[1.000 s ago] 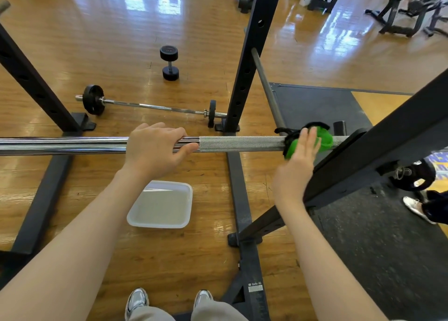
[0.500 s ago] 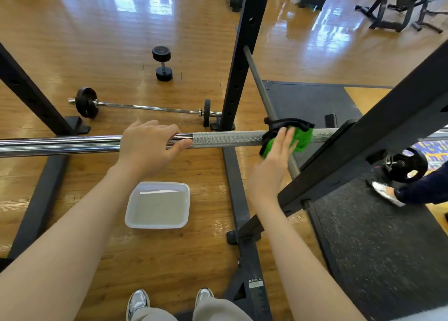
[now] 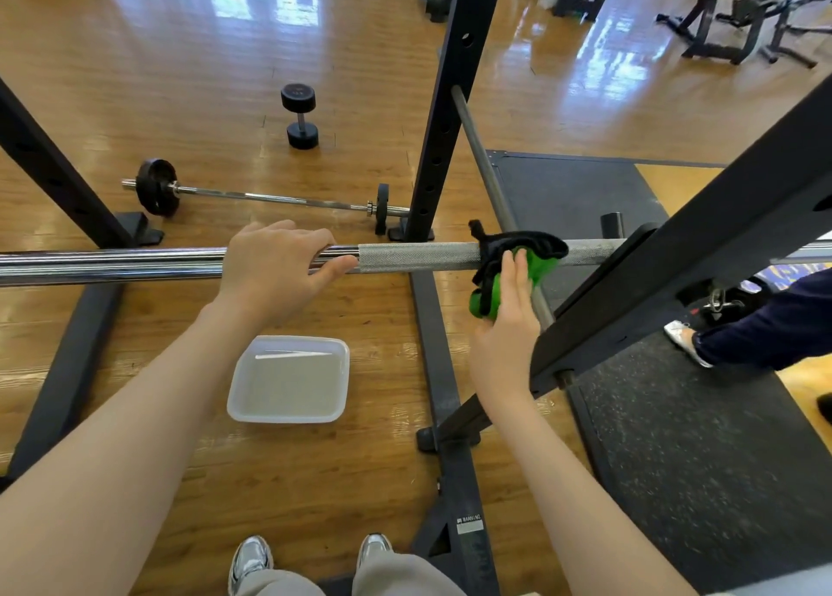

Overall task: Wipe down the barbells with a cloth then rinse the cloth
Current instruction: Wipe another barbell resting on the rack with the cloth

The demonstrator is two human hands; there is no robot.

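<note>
Green and black, the cloth (image 3: 513, 262) is draped over the knurled part of the barbell (image 3: 414, 257) that we have racked across the squat rack (image 3: 443, 114), with its lower fold hanging in front of the bar. Our right hand (image 3: 506, 325) presses the cloth against the bar with straight fingers laid flat on the green side; the thumb is hidden, so we cannot tell whether it wraps behind. Our left hand (image 3: 274, 267) sits further along the bar, fingers curled over the top of the smooth chrome section and the thumb reaching along the near side toward the knurling, so it grips the bar. The 2 hands are well apart.

On the wooden floor below and between our arms lies a white tray (image 3: 288, 415) of water. Beyond the bar, a 2nd barbell (image 3: 270, 197) with small plates rests on the floor, and a black dumbbell (image 3: 299, 116) stands further back. Our 2 shoes (image 3: 250, 562) show at the bottom edge. At the right, another person's leg (image 3: 761, 330) stands on the black rubber mat (image 3: 675, 438).
</note>
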